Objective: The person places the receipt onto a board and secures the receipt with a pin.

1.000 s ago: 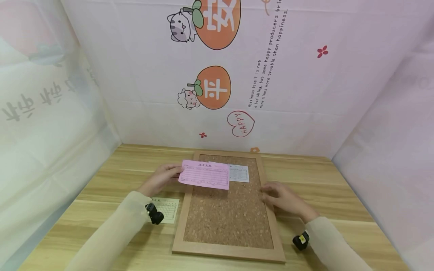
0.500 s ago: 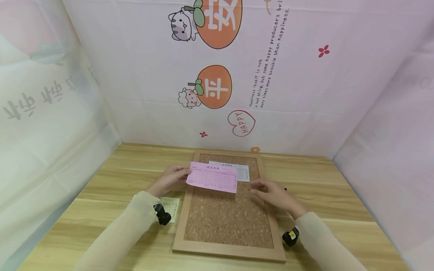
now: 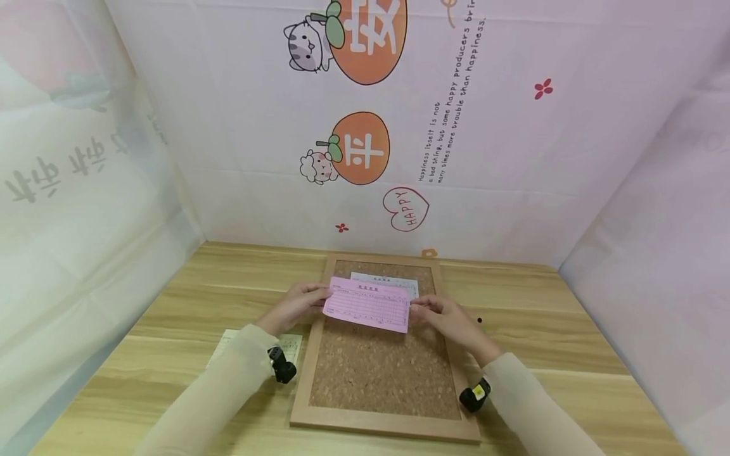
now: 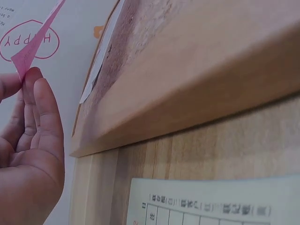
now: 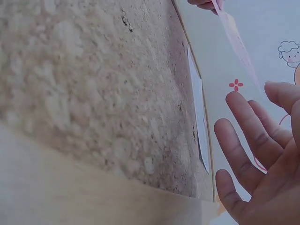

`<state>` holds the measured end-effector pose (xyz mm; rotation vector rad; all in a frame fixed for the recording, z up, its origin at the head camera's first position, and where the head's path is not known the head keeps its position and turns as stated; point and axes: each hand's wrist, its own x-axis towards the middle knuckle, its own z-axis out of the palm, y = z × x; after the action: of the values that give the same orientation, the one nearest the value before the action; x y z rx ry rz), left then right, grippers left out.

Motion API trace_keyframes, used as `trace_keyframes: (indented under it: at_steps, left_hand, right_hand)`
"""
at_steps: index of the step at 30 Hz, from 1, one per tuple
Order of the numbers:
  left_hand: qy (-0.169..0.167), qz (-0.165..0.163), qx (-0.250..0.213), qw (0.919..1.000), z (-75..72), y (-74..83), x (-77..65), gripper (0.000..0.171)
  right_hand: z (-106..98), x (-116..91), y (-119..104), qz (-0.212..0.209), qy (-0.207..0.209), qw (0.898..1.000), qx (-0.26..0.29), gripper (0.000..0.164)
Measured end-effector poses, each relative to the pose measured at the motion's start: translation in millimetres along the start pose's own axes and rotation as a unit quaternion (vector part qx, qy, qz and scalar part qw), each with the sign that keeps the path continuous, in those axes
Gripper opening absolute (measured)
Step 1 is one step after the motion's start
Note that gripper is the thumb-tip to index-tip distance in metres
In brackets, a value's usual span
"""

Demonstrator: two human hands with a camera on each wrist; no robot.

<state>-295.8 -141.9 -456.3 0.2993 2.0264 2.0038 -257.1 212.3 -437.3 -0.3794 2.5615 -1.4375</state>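
My left hand [image 3: 294, 308] pinches the left edge of a pink receipt slip [image 3: 369, 305] between thumb and fingers, with the other fingers loosely bent. The slip hangs tilted over the cork board [image 3: 384, 373], its printed side facing up toward me. My right hand [image 3: 447, 322] is at the slip's right edge; in the right wrist view the thumb [image 5: 281, 96] and fingers stand apart, with the slip's edge between them. Behind the pink slip, a white slip [image 3: 388, 279] lies on the upper part of the cork, partly covered in the head view.
A pale yellow slip [image 3: 291, 349] lies on the wooden table [image 3: 570, 354] left of the board, partly under my left sleeve. A small black object [image 3: 480, 320] sits right of the board. A printed cloth [image 3: 485, 209] hangs behind.
The left hand has carried the pink slip rightward and slightly down over the board. My right hand has moved left from the board's right frame to the slip's right edge.
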Motion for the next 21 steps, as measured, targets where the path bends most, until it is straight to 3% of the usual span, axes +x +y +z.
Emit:
trace_keyframes:
  at_steps: [9, 21]
  left_hand:
    - [-0.009, -0.002, 0.013, 0.9999, 9.5, -0.4, 2.2, 0.036]
    - [-0.026, -0.01, 0.013, 0.9995, 18.1, -4.2, 5.9, 0.033]
  right_hand:
    - [1.4, 1.9, -1.8, 0.012, 0.005, 0.999, 0.029, 0.047]
    - [-0.6, 3.0, 2.5, 0.03, 0.034, 0.997, 0.065, 0.037]
